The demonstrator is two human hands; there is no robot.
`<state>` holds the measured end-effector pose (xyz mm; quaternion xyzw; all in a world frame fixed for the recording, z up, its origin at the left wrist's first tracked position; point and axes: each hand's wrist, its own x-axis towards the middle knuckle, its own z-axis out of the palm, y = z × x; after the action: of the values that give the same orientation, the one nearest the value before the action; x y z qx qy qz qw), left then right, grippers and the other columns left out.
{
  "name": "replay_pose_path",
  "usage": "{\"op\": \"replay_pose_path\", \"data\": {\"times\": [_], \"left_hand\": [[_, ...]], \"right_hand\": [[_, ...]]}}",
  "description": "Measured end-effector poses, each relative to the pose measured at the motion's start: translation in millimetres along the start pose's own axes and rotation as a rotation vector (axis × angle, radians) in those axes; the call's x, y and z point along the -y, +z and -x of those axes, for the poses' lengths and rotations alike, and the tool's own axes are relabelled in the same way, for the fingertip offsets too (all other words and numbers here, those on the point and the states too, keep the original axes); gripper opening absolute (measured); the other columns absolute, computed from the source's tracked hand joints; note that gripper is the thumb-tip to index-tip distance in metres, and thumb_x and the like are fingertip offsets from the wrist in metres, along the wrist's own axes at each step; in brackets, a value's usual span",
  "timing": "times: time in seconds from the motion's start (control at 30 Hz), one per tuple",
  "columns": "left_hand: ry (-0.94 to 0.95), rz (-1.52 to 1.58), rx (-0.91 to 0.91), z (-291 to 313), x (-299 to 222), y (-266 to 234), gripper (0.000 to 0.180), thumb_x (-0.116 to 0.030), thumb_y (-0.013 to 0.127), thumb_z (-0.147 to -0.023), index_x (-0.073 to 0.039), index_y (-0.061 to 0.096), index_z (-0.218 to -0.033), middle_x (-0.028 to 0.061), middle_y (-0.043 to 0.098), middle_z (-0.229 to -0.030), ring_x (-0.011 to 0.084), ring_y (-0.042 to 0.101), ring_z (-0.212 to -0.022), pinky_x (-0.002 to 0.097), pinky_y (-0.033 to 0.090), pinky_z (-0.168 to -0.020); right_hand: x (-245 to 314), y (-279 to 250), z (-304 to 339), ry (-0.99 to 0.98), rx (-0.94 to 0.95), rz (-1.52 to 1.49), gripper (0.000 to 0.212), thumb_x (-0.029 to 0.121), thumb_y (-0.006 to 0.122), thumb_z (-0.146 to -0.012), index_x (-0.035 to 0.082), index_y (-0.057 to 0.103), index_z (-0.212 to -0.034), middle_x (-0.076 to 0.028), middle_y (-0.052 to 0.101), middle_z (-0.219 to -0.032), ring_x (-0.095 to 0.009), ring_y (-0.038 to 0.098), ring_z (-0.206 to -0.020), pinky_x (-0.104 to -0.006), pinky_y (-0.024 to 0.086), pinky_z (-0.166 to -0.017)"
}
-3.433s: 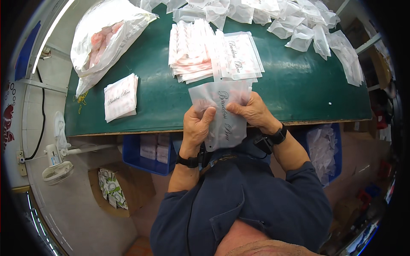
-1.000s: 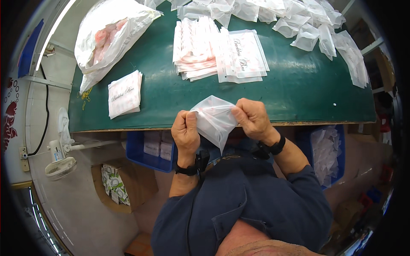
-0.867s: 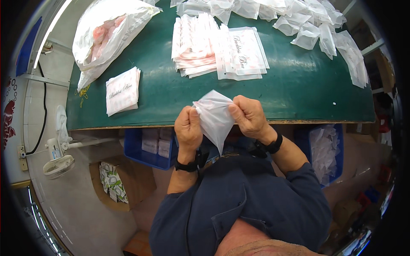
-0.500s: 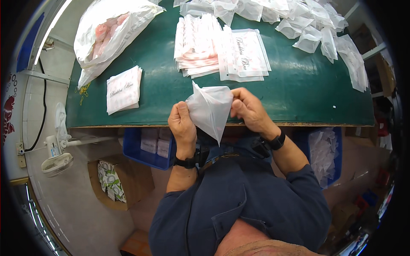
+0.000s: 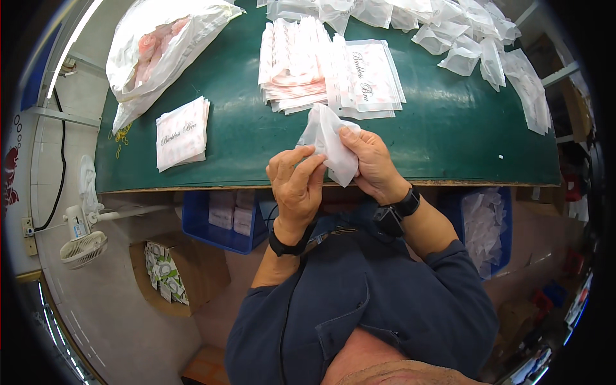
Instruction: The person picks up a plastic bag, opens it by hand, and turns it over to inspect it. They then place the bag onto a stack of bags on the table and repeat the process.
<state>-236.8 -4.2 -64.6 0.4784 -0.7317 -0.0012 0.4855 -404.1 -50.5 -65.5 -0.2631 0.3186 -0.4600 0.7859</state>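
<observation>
A frosted, see-through plastic bag [image 5: 335, 144] is held up over the table's near edge, partly crumpled between my hands. My right hand [image 5: 378, 168] grips its right side, the thumb lying on top. At its left side, my left hand [image 5: 296, 183] has curled fingers pinching the edge near the middle. Just beyond lie a tall stack of pink-and-white printed bags [image 5: 294, 64] and, beside it, a flatter pile of clear printed bags [image 5: 366, 77]. A smaller stack of folded printed bags [image 5: 183, 133] rests farther left.
The green table [image 5: 449, 141] has a large white sack [image 5: 173, 48] with pink items at far left and many loose frosted bags [image 5: 462, 35] at far right. Blue bins [image 5: 256, 234] stand below it, near a carton [image 5: 212, 276] and a fan [image 5: 83, 247].
My left hand has turned over and moved inward to the bag's edge. The right hand has shifted its grip, thumb now on top. The bag is bunched smaller and slightly farther from me.
</observation>
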Motion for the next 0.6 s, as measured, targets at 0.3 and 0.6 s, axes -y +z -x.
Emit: {"op": "replay_pose_path", "data": {"times": [0.3, 0.6], "left_hand": [[-0.15, 0.213, -0.017, 7, 10, -2, 0.01, -0.01, 0.066, -0.093, -0.005, 0.06, -0.099, 0.0111, 0.064, -0.096, 0.0315, 0.058, -0.086, 0.0395, 0.045, -0.08], [-0.306, 0.378, 0.13, 7, 3, -5, 0.005, -0.009, 0.059, -0.098, -0.004, 0.058, -0.096, 0.0096, 0.058, -0.087, 0.0248, 0.055, -0.079, 0.0344, 0.044, -0.07]], "right_hand": [[27, 11, 11, -0.84, -0.084, 0.99, 0.021, 0.023, 0.063, -0.098, 0.002, 0.062, -0.097, -0.004, 0.062, -0.079, -0.016, 0.056, -0.063, -0.0265, 0.044, -0.056], [11, 0, 15, -0.79, 0.33, 1.166, 0.013, 0.007, 0.069, -0.088, 0.001, 0.058, -0.084, -0.013, 0.055, -0.074, -0.027, 0.055, -0.062, -0.0357, 0.043, -0.055]]}}
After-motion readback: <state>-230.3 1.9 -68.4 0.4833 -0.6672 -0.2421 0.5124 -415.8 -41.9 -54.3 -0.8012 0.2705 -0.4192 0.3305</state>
